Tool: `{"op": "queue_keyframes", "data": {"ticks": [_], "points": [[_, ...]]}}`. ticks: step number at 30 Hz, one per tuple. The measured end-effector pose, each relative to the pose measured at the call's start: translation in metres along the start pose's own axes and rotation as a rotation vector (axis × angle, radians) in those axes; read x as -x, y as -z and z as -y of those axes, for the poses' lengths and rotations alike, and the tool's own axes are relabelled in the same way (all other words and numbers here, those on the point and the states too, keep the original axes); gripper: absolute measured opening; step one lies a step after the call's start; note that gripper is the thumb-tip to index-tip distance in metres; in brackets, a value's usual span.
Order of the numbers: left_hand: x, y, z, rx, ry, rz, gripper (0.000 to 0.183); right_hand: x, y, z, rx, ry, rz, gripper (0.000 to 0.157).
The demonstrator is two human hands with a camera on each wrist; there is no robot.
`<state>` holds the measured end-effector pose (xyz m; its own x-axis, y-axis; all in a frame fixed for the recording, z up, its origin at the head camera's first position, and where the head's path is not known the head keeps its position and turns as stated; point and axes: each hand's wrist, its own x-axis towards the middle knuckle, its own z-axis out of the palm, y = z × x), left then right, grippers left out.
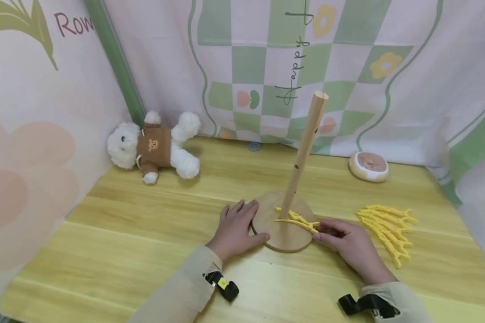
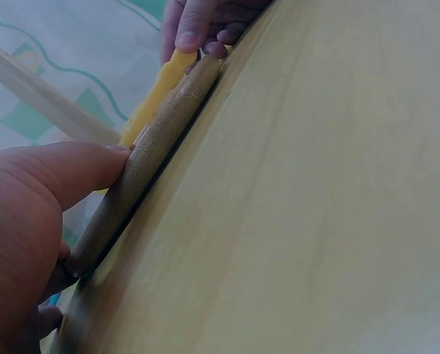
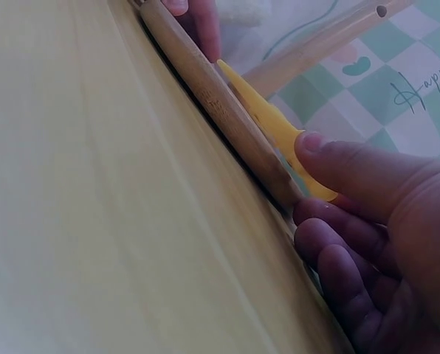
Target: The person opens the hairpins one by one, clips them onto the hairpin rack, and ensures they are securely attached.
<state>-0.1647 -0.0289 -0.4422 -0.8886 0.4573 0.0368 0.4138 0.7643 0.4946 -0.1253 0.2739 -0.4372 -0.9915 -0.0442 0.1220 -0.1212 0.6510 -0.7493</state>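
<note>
"Hands, left to right?"
"Left hand [image 1: 238,231] spread against round wooden base [image 1: 288,242]. Beside its upright wooden post [image 1: 303,154], slender yellow plastic branches [image 1: 309,225], pinched by right hand [image 1: 347,244]."
"Step?"
"Apparently positioning; next calls for steady alignment."

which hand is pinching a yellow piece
The right hand: its thumb and fingers pinch a yellow piece at the round wooden base, while the left hand only touches the base's rim.
</note>
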Motion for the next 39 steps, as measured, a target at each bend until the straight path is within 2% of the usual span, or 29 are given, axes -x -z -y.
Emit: {"op": "queue_keyframes", "data": {"ticks": [11, 27, 39], "points": [[0.0000, 0.0003, 0.0012, 0.013, 0.000, -0.008, 0.089, -0.0004, 0.0003, 0.0028, 0.018, -0.016, 0.016, 0.042], [0.0001, 0.0029, 0.0004, 0.029, -0.025, 0.025, 0.089, -0.0004, -0.0010, 0.0049, 0.047, 0.040, 0.009, 0.034], [0.0012, 0.0034, -0.0009, 0.032, -0.021, 0.040, 0.089, 0.0002, -0.0009, 0.0046, 0.066, 0.036, 0.018, 0.035]]}}
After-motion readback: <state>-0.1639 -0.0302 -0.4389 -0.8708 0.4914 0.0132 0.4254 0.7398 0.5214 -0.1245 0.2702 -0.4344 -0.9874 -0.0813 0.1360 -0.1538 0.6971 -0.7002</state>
